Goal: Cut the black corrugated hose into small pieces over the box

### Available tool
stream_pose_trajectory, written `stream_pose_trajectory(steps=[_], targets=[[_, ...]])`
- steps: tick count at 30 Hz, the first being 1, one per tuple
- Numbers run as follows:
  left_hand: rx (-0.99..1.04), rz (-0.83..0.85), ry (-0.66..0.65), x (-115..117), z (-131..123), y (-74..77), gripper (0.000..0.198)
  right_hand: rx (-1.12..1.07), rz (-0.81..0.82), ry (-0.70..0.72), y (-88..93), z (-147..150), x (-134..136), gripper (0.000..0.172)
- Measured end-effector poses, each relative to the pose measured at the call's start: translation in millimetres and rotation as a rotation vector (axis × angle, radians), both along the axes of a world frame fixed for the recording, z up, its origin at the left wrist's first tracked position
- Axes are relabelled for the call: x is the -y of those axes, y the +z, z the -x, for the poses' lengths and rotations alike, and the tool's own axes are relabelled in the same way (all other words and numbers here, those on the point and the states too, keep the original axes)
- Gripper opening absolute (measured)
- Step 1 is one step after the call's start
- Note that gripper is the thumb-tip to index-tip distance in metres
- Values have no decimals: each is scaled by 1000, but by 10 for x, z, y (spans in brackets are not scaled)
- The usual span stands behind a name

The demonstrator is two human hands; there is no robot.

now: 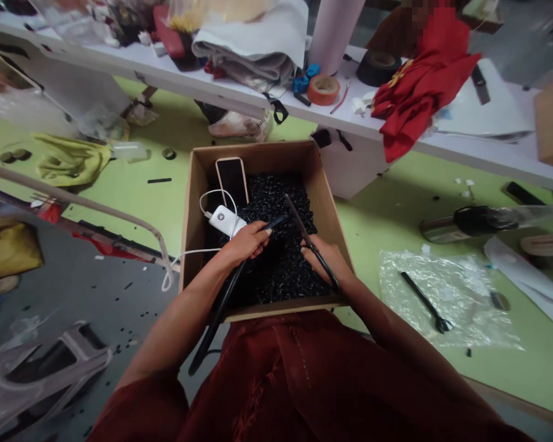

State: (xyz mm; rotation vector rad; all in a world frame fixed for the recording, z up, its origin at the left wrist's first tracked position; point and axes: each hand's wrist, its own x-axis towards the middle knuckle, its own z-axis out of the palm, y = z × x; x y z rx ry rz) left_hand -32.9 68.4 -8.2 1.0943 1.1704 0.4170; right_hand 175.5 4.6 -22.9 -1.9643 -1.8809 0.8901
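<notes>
My left hand (247, 240) is closed around a bundle of thin black tubing (219, 314). Its short end sticks out past my fingers, while the long tail hangs over the box's near left edge. In my right hand (328, 259) is a pair of dark scissors (298, 216), blades pointing up and left, near the tubing's short end; the handles are partly covered by my fingers. Both hands are over a cardboard box (334, 215) holding a heap of short black cut pieces (288, 279). A white power bank (225, 219) with a cable and a phone (233, 178) rest inside it on the left.
Beyond the box runs a white bench (253, 98) with orange tape (323, 90) and a red cloth (419, 86). On the green surface at right lie a plastic bag (447, 301), a black fork-ended stick (424, 301) and a metal bottle (442, 229). A plastic stool (50, 374) stands lower left.
</notes>
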Motion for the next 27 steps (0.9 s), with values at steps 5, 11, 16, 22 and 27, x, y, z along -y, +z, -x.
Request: stream_pose_trajectory(steps=[5, 11, 16, 22, 27], targets=[[-21, -3, 8, 21, -20, -16, 9, 103, -20, 295, -52, 49, 41, 21], [-6, -2, 5, 23, -23, 72, 7, 37, 57, -12, 9, -3, -17, 22], [-24, -30, -4, 32, -31, 75, 7, 37, -49, 163, -24, 39, 33, 21], [2, -34, 2, 41, -26, 84, 12, 145, -17, 92, -20, 22, 2, 20], [115, -4, 46, 56, -5, 126, 20, 81, -84, 153, 10, 40, 31, 21]])
